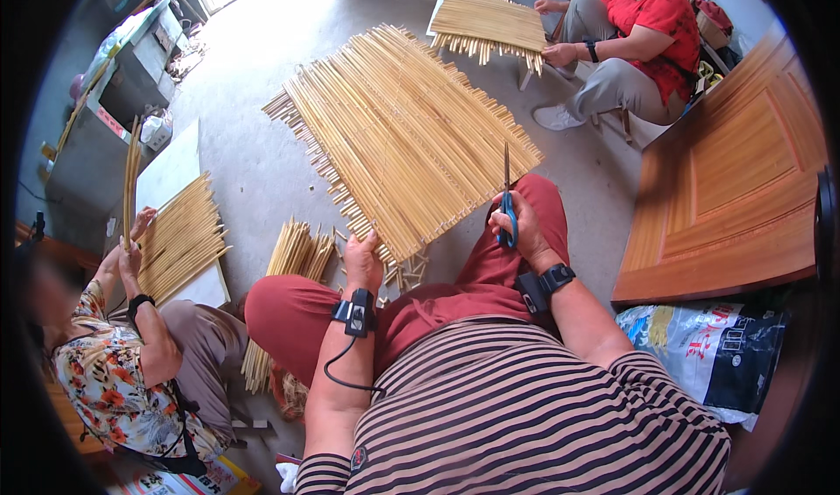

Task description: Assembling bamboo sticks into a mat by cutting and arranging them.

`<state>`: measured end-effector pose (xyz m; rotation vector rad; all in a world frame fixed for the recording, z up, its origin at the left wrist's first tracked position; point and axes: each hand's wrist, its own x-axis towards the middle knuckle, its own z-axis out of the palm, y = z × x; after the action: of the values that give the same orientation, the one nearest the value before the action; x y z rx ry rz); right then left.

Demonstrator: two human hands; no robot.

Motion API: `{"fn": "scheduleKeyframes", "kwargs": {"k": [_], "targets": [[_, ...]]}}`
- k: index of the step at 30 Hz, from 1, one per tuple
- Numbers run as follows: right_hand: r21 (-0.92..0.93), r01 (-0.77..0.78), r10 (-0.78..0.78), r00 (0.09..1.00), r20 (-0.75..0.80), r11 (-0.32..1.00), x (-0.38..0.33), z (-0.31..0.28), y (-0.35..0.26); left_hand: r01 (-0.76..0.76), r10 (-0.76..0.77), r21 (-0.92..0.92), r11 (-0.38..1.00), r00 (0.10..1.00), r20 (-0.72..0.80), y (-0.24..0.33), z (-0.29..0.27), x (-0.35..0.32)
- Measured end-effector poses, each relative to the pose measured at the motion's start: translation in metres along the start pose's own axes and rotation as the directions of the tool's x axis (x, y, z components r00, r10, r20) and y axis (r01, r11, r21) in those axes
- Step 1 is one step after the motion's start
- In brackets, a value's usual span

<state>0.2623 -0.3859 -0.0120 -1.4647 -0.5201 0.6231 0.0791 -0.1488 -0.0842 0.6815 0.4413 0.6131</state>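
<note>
A large mat of yellow stalks [398, 136], bound together with thread, slants away from my knees. At its near corner my left hand [363, 257] grips the edge. Its fingers are partly hidden by the mat. My right hand [518, 224] holds a pair of scissors [508, 205] with blue handles at the mat's right near edge. The blades point up and away, close together. Uneven stalk ends stick out along the mat's left and right sides.
On the left a person in a flowered shirt [114, 372] handles stalks over a smaller mat [179, 241]. A person in red [652, 31] holds another mat [490, 23] at the far right. A stalk bundle [297, 254] lies by my left knee. A wooden door panel [735, 163] stands right.
</note>
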Motion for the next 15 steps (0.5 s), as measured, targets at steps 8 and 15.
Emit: {"fn": "scheduleKeyframes", "kwargs": {"k": [8, 15], "targets": [[0.018, 0.038, -0.037, 0.997, -0.069, 0.999, -0.011, -0.016, -0.001, -0.223, 0.234, 0.123, 0.967, 0.969, -0.082, 0.138, 0.064, -0.040], [0.037, 0.032, -0.027, 0.992, -0.120, 0.999, -0.006, -0.022, 0.012, -0.287, 0.683, -0.622, 0.728, 0.375, 0.626, 0.278, 0.121, -0.225]]}}
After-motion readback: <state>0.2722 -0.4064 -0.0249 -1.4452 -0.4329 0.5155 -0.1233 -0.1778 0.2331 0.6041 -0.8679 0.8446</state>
